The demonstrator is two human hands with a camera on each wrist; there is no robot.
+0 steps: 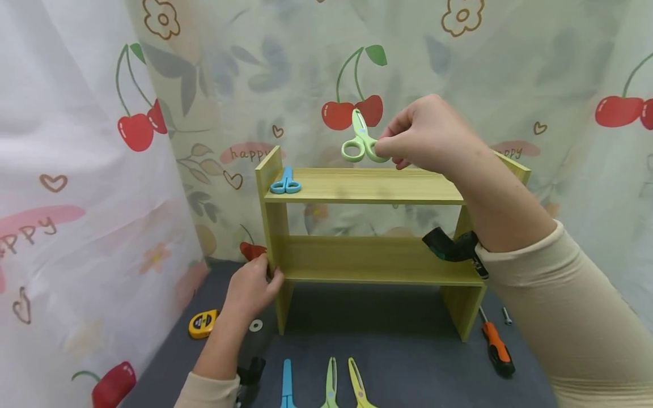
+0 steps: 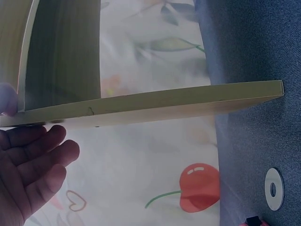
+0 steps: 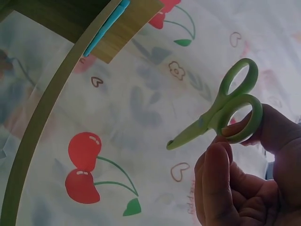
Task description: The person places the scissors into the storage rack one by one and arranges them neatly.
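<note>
My right hand (image 1: 433, 136) pinches a pair of light green scissors (image 1: 363, 136) by one handle loop, above the top board of a small wooden shelf (image 1: 367, 187). Their tip points upward in the head view, and the right wrist view also shows the green scissors (image 3: 207, 120), apart from the wood. At the top board's left end lie blue scissors (image 1: 287, 186). My left hand (image 1: 250, 292) grips the shelf's left side panel (image 2: 155, 101), thumb on one face and fingers on the other, near the lower board.
Blue (image 1: 287, 379), green (image 1: 331, 379) and yellow (image 1: 358, 382) scissors lie in front, cut off by the frame. A yellow tape measure (image 1: 203, 324) and a washer (image 1: 261, 326) lie left; an orange-black screwdriver (image 1: 496, 343) and a bolt (image 1: 507, 316) right. A printed curtain (image 1: 408, 68) hangs behind.
</note>
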